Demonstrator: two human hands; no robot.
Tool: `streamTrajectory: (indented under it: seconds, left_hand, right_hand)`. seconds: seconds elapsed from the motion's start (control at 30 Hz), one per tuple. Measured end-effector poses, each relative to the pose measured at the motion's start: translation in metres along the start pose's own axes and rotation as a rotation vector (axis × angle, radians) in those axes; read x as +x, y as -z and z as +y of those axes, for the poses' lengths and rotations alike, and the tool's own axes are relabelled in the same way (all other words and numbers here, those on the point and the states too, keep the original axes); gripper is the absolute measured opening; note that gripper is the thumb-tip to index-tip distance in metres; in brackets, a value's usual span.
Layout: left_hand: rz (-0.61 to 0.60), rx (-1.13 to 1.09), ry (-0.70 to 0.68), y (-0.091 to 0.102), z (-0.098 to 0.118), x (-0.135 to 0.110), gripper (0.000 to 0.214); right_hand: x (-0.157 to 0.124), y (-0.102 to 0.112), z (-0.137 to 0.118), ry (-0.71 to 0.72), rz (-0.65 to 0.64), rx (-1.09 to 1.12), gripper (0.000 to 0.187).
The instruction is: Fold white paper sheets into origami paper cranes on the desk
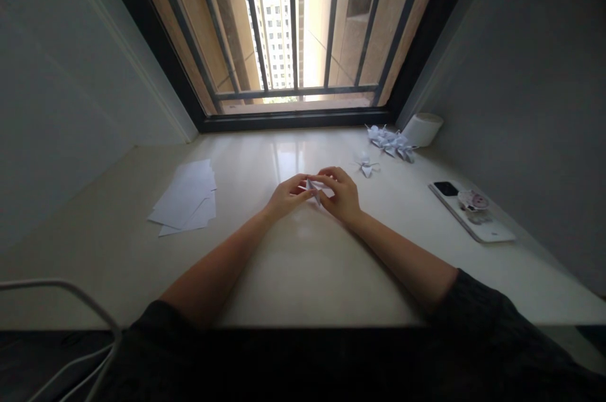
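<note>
Between my two hands, just above the white sill, is a small piece of folded white paper, pointed in outline. My left hand pinches its left side with thumb and fingers. On the other side, my right hand grips the paper between thumb and curled fingers. The fingers hide much of the paper, so its full shape cannot be made out. A folded paper figure with thin points lies just beyond my right hand. Farther back sits a pile of similar white folded paper figures.
White paper sheets lie overlapping at the left. At the right rest a phone with a round grip on its back and, farther back, a white roll. A pale cable loops over the front left edge. A barred window closes the back.
</note>
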State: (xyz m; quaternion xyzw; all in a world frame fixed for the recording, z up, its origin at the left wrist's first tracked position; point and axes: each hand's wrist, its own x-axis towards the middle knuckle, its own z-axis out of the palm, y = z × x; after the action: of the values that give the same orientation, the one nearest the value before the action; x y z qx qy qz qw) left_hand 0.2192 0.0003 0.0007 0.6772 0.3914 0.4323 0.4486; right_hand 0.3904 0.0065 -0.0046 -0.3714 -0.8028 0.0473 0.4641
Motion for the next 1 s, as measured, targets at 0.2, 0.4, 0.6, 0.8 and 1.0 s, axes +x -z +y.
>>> streamTrajectory:
  seconds: [0.2,0.4,0.6,0.8,1.0]
  left_hand:
    - [0.025,-0.004,0.021,-0.002,0.007,-0.001,0.032]
    - [0.019,-0.070,0.059,-0.002,0.000,-0.001,0.036]
    - [0.041,-0.084,0.068,-0.001,-0.006,0.001,0.037]
    - [0.101,-0.180,0.056,0.000,-0.006,0.004,0.037]
    - [0.117,-0.153,0.072,0.002,-0.005,0.005,0.038]
  right_hand:
    - [-0.002,-0.003,0.004,0.071,-0.022,-0.078,0.031]
    - [-0.003,-0.004,0.004,0.038,0.014,-0.092,0.037]
    - [-0.001,-0.001,0.001,-0.063,0.016,-0.001,0.037]
    - [0.002,0.001,0.009,-0.174,0.128,0.156,0.019]
    - [0.000,-0.004,0.017,-0.272,0.145,0.240,0.018]
